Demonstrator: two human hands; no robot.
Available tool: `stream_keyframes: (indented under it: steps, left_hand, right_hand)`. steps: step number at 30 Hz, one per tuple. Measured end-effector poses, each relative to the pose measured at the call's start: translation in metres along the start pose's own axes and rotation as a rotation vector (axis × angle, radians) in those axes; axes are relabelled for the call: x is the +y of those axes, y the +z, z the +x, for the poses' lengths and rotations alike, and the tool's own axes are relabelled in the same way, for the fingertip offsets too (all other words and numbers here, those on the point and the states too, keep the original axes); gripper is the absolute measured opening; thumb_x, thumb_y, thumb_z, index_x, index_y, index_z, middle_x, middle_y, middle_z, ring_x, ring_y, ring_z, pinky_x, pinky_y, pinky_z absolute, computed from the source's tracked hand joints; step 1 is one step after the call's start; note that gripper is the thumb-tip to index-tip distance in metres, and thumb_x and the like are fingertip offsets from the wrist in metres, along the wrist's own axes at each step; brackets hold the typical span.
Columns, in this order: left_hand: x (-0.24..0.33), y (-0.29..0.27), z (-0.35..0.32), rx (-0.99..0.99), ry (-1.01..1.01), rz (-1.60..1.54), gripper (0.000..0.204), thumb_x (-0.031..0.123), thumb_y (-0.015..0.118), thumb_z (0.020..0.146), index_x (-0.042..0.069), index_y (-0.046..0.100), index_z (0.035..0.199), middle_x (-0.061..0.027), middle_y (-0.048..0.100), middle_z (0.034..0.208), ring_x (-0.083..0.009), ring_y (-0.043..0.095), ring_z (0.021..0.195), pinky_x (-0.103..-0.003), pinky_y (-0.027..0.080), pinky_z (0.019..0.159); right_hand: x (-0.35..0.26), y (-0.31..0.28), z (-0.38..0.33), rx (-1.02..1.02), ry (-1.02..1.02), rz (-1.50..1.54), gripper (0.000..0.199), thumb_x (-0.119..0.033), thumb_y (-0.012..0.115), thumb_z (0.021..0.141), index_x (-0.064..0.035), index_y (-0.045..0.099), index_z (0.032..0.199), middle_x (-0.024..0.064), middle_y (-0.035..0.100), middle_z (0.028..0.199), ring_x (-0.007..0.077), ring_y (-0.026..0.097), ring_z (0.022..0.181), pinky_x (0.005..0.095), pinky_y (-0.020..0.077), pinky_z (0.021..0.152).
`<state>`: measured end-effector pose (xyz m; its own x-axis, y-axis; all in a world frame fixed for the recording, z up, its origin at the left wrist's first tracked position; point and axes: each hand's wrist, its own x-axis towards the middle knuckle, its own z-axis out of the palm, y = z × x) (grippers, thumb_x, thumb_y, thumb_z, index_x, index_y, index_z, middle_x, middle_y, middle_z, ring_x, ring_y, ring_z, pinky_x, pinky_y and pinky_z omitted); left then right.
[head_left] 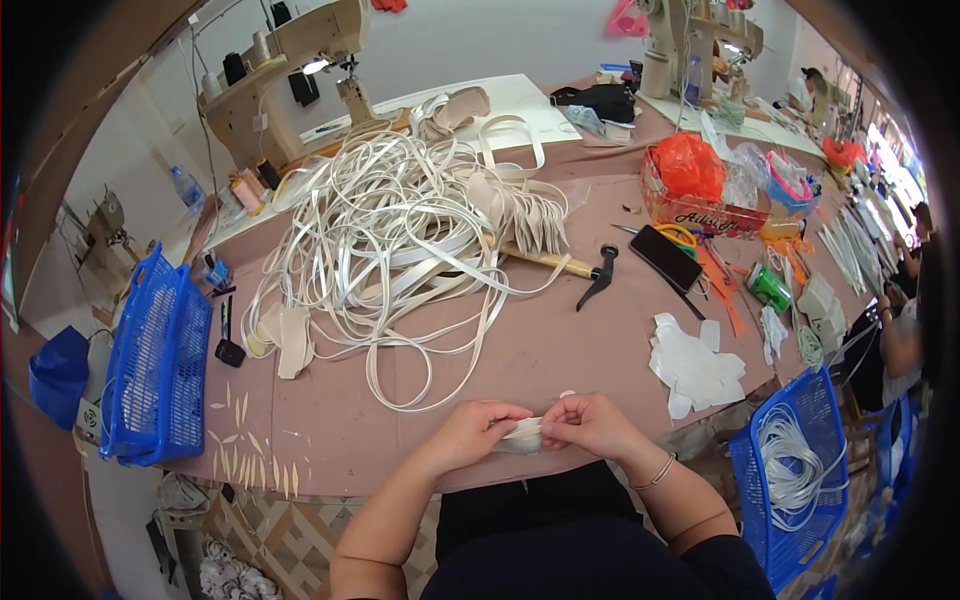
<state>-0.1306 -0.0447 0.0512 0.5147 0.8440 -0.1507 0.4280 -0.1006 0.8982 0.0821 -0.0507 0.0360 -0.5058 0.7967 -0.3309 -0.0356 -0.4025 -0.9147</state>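
At the table's near edge, both my hands pinch a small cream-white piece (523, 433) that looks like leather or fabric. My left hand (468, 434) has its fingertips closed on the piece's left end. On the other end, the fingers of my right hand (592, 428) are pressed together. Beyond them lies a large tangled heap of white and cream straps (385, 240), one loop reaching down towards my left hand. A hammer (600, 275) with a black head and wooden handle rests at the heap's right side. White cut pieces (694, 364) are stacked to the right.
A blue basket (158, 365) stands at the left edge, with several slim pale slivers (250, 468) nearby. Another blue basket (792, 470) at lower right holds coiled straps. A black phone (665, 258), a green can (768, 288) and a red box (700, 215) sit right. Sewing machines stand behind.
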Motion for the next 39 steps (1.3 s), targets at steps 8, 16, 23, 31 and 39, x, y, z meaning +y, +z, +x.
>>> stream_keyframes:
  steps: [8,16,23,31,39]
  left_hand:
    - [0.005,0.0,-0.002,-0.023,-0.003,-0.01,0.022,0.005,0.052,0.084,0.005,0.062,0.103,-0.0071,0.063,0.084,-0.0124,0.056,0.076,-0.024,0.044,0.07]
    - [0.006,0.0,-0.004,-0.015,0.013,-0.004,0.021,0.006,0.052,0.084,0.004,0.063,0.102,-0.0091,0.063,0.086,-0.0162,0.058,0.076,-0.026,0.045,0.071]
    - [0.005,-0.001,-0.005,-0.027,0.021,-0.018,0.021,0.006,0.051,0.085,0.004,0.062,0.102,-0.0076,0.063,0.087,-0.0137,0.056,0.078,-0.025,0.044,0.073]
    - [0.005,0.001,-0.006,-0.006,0.051,-0.003,0.021,0.01,0.058,0.08,0.004,0.063,0.099,-0.0072,0.063,0.087,-0.0148,0.058,0.079,-0.026,0.045,0.074]
    - [0.0,0.017,0.0,0.18,0.065,0.191,0.017,0.014,0.069,0.07,0.006,0.065,0.085,-0.0049,0.063,0.078,-0.0159,0.057,0.077,-0.028,0.044,0.072]
  right_hand:
    - [0.002,0.005,-0.001,0.062,-0.021,-0.014,0.007,-0.004,0.059,0.079,0.0029,0.059,0.079,0.0058,0.06,0.074,0.0105,0.06,0.068,0.0215,0.0505,0.064]
    - [0.004,0.006,-0.001,0.086,-0.045,-0.07,0.007,-0.004,0.06,0.078,0.0024,0.059,0.077,0.0056,0.061,0.072,0.0103,0.06,0.066,0.0216,0.0498,0.063]
    - [0.007,0.007,0.0,0.1,-0.05,-0.07,0.007,-0.004,0.06,0.078,0.0025,0.059,0.077,0.0061,0.061,0.071,0.0104,0.06,0.065,0.0216,0.0494,0.062]
    - [0.01,0.005,0.003,0.108,-0.059,-0.099,0.008,-0.005,0.06,0.077,0.0024,0.06,0.076,0.0064,0.062,0.07,0.0102,0.06,0.064,0.0216,0.0487,0.061]
    - [0.013,0.006,0.001,0.119,-0.09,-0.071,0.009,-0.005,0.063,0.077,0.0026,0.059,0.079,0.0057,0.062,0.072,0.0095,0.06,0.065,0.0209,0.0486,0.06]
